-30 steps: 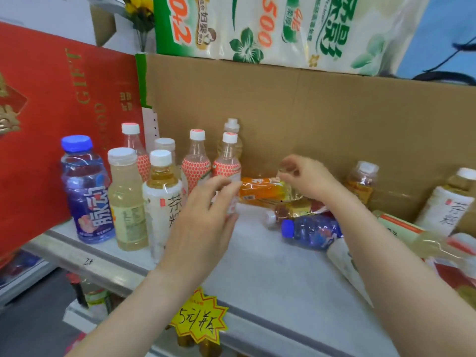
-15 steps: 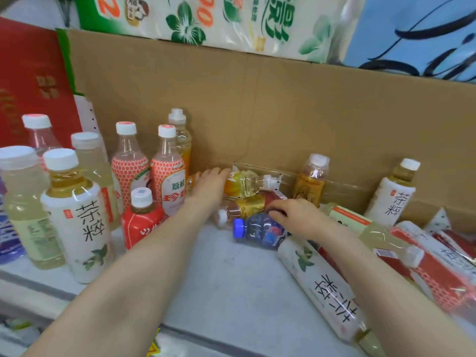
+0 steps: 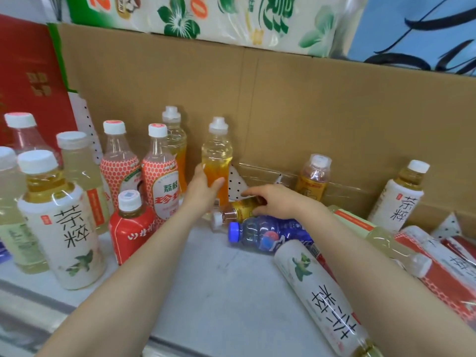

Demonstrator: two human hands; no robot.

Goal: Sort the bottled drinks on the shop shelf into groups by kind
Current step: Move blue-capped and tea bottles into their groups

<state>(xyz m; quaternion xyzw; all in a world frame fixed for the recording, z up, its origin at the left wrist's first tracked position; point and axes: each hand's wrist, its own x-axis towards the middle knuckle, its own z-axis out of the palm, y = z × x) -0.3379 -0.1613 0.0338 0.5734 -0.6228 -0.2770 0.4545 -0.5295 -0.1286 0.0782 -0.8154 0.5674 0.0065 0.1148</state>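
Observation:
My left hand grips an orange-labelled bottle and holds it upright near the cardboard back wall, beside a like bottle. My right hand grasps a lying yellow-labelled bottle with a white cap. In front of it lies a blue bottle. Upright at left stand red-patterned lychee bottles, a white tea bottle, a red short bottle and pale yellow bottles. A white tea bottle lies at front right.
A cardboard wall backs the grey shelf. Several bottles lie heaped at far right; two stand upright there, a brown one and a white tea bottle. A red box stands at left.
My left hand has raised the orange bottle from lying to upright. My right hand moved from the blue bottle to the lying yellow-labelled bottle.

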